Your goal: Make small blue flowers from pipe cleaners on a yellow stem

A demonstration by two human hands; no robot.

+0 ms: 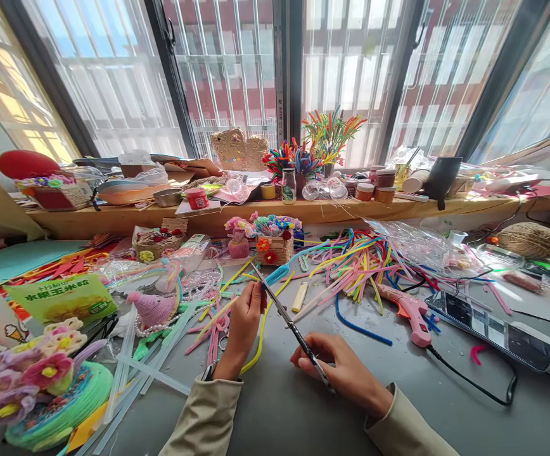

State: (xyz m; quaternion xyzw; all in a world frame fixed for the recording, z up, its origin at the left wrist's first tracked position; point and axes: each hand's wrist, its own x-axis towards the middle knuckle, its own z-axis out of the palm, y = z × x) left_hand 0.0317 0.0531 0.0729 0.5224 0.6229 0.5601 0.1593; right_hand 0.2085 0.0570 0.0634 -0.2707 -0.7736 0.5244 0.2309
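Note:
My left hand [243, 326] is closed in a pinch, fingers pointing up, at a light blue pipe cleaner [277, 274] that looks folded double. Scissors with dark handles [296, 332] slant across the middle, their tips up by my left fingertips. My right hand [339, 364] is wrapped round the scissors' handle end. The blades look nearly together, and whether they touch the pipe cleaner I cannot tell. A yellow pipe cleaner [262, 335] lies on the table behind my left hand.
A heap of coloured pipe cleaners [355, 259] lies ahead. To the right are a pink glue gun [410, 310] with its cord and a phone [491, 329]. Clear glue sticks [161, 354] and fuzzy flowers [49, 373] are on the left. A cluttered ledge [237, 218] runs below the windows.

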